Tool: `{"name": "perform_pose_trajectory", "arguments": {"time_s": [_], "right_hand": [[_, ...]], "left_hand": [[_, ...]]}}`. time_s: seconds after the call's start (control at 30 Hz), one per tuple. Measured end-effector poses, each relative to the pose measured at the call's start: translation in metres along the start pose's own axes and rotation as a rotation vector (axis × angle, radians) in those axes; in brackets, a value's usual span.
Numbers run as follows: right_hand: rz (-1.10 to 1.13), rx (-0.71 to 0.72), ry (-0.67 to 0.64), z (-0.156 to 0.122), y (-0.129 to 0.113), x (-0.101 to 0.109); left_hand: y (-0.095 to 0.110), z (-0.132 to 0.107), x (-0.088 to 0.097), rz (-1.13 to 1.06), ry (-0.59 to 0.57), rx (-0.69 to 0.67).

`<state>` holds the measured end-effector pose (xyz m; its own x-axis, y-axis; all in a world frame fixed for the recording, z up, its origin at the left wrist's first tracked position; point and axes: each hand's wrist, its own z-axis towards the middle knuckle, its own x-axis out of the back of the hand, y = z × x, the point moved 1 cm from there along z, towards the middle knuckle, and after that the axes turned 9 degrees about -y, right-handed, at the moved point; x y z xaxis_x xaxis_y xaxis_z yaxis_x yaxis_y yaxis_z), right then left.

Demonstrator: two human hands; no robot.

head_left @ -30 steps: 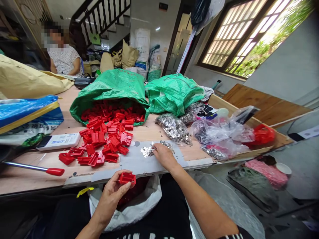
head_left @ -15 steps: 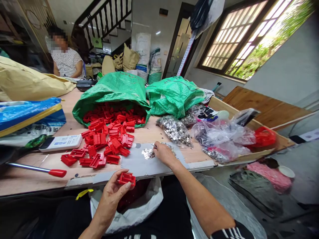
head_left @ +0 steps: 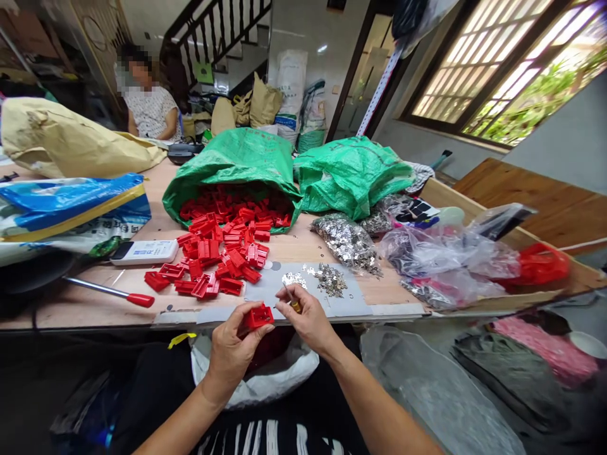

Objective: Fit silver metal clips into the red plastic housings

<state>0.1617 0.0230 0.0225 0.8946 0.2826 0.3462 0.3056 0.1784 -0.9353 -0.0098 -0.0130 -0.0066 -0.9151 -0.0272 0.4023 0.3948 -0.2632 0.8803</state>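
My left hand point(head_left: 232, 346) is closed around a small red plastic housing point(head_left: 258, 317), its hollow side tilted up, just past the table's front edge. Close to its right, my right hand point(head_left: 306, 319) grips a yellow-handled tool point(head_left: 296, 306) with a thin metal shaft that looks like a screwdriver. Whether a small metal piece is at its tip or in the fingers I cannot tell. Beyond the hands, small flat metal pieces point(head_left: 332, 281) lie in piles on a grey sheet point(head_left: 265, 289). Many red housings point(head_left: 208, 253) spill from a green woven sack point(head_left: 237, 158) on the left.
Below the hands an open white sack point(head_left: 284, 379) sits at my lap. A clear bag of metal pieces point(head_left: 344, 237) and a wooden tray point(head_left: 478, 303) of plastic bags stand right. At left are a red-tipped lever point(head_left: 140, 299) and a white device point(head_left: 145, 252). Another person point(head_left: 150, 110) sits behind.
My right hand has come back from the metal pieces to beside the red housing, with the tool in it. My left hand has raised and tilted the housing. The view has shifted left.
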Motion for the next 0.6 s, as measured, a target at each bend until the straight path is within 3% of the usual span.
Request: {"name": "perform_pose_trajectory", "arguments": {"time_s": [0.13,0.33,0.6], "right_hand": [[-0.045,0.005,-0.007,-0.005,-0.006,-0.013],[-0.085,0.018,-0.006,-0.007,-0.002,-0.016],[0.207,-0.018,-0.078,-0.008,0.003,-0.015]], "left_hand": [[0.002,-0.001,0.000,0.099,0.012,-0.114],[0.005,-0.002,-0.002,0.089,-0.035,-0.192],[0.008,-0.001,-0.002,-0.092,-0.050,0.018]]}}
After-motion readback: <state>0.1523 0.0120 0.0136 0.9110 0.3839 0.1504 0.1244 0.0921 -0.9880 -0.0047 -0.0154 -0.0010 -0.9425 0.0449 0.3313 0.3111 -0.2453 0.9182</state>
